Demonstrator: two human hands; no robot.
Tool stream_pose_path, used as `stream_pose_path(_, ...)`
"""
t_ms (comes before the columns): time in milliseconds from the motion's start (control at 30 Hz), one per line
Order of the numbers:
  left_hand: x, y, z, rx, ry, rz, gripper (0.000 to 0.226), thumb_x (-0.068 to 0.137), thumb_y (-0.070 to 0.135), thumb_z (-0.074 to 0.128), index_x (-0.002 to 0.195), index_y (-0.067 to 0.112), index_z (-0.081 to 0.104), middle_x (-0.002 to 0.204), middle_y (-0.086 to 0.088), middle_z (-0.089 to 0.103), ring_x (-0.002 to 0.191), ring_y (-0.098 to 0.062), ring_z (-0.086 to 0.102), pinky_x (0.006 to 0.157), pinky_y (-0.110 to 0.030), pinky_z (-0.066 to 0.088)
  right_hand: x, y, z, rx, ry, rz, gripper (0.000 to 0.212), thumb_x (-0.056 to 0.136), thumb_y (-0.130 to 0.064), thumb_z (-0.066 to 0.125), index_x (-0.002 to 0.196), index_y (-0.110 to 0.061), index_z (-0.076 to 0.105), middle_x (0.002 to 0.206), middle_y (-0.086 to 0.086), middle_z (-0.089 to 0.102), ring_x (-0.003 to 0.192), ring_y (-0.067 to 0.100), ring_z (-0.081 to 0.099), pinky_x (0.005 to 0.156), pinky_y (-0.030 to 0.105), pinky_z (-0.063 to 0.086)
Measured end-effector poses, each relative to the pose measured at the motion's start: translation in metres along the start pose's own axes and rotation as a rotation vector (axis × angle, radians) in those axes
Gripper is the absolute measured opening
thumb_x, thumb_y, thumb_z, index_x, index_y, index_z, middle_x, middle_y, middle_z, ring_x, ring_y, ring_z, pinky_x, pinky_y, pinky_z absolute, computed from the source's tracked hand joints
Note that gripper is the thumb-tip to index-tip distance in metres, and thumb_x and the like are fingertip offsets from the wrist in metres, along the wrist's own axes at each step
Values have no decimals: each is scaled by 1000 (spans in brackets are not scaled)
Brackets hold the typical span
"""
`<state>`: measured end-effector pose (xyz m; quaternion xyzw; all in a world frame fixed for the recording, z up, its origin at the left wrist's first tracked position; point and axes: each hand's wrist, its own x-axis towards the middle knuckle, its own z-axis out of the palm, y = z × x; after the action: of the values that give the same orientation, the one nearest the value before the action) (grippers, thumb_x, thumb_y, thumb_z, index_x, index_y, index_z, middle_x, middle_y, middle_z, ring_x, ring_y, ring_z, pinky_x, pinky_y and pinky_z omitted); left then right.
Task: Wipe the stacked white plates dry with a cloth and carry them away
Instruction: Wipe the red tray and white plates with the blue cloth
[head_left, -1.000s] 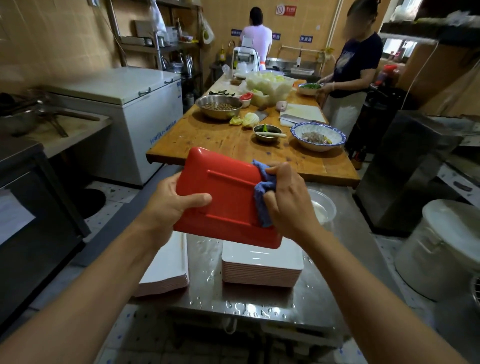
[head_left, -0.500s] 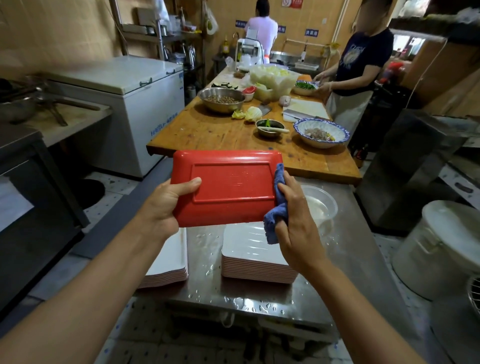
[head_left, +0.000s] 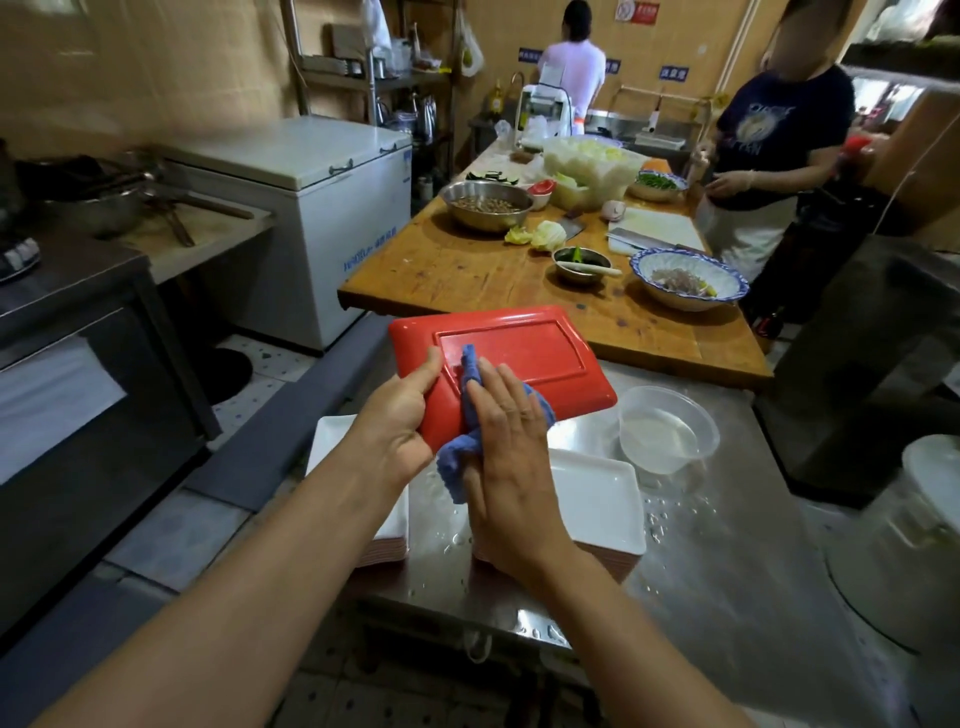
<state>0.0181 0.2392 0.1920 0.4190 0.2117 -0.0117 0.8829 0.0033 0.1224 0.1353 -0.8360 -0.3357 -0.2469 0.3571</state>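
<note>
Pressing a blue cloth (head_left: 470, 415) flat-fingered against a red plate (head_left: 514, 358), the right hand (head_left: 506, 447) wipes while the left hand (head_left: 397, 415) clamps its near-left edge (long axis running away rightward); white stacks (head_left: 597, 499) wait directly below.

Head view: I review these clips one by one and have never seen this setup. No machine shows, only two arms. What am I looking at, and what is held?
There is no machine. A person wears a wide-angle camera on the head, looking forward and down, so the two arms are their own. The left hand grips the near left edge of a red rectangular plate, seen from its underside. The right hand lies flat, fingers straight, pressing a blue cloth against that plate. Below, on the wet steel table, sit two stacks of white rectangular plates and a clear plastic tub. Behind stands a wooden table with bowls and vegetables, and two other people work there.
</note>
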Motion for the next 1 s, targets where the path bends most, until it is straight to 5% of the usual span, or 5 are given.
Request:
stream_pose_path(200,-3,-8,-13,121,-13,119,22,97,23,48,108,7,59,94,-15,65,80,-23,64,76,-36,54,26,-7,6,49,-112,101,55,90,-17,42,142,-5,35,153,7,26,143,16,18,119,39,12)
stream_pose_path(533,-11,12,-51,112,-22,161,11,94,13,51,100,14,60,77,-5,73,65,-17,71,53,-35,58,42,48,-23,52,-179,345,45,96,-4,38,141,-6,35,152,10,29,139,21,29,115,31,21)
stream_pose_path(633,-13,13,-61,116,-14,130,15,93,15,52,105,15,60,81,-5,73,71,-19,71,61,-39,57,40,51,-20,72,-93,412,33,95,-1,38,127,-4,47,130,15,49,118,26,47,94,21,32)
stream_pose_path(767,-12,16,-78,116,20,123,12,92,15,53,101,17,61,85,-6,73,78,-22,69,65,-41,54,37,52,-19,94,-136,498,25,97,-9,40,120,-6,49,110,14,58,95,28,58,70,37,51)
stream_pose_path(1000,-9,26,-104,428,112,378,10,92,17,57,100,23,60,93,-1,70,85,-18,68,75,-33,55,29,43,-7,111,-26,487,26,95,-4,40,115,-14,54,91,-1,54,67,-2,49,56,0,35)
